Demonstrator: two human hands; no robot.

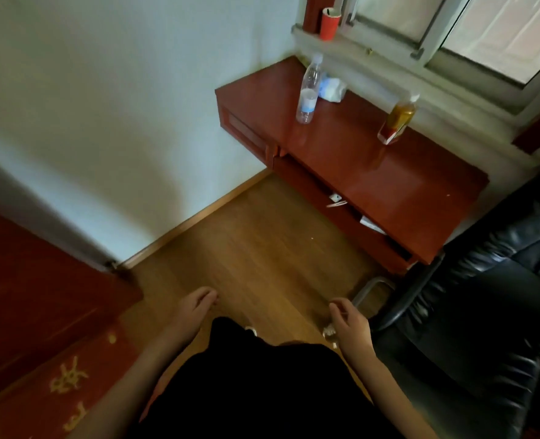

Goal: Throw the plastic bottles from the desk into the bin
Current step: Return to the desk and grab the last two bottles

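Note:
A clear plastic water bottle (309,90) with a white cap stands upright near the left end of the red-brown desk (389,185). An amber bottle (398,120) with a red label stands further right, close to the window sill. My left hand (192,308) hangs low over the floor, fingers loosely together, holding nothing. My right hand (351,324) is also low, fingers loosely curled and apart, holding nothing. Both hands are far from the desk. No bin is in view.
A crumpled white-and-blue wrapper (333,87) lies behind the water bottle. A red cup (329,23) stands on the window sill. A black leather chair (484,296) fills the right side beside the desk. A red bed or cabinet (40,312) is at the left. Wooden floor lies between.

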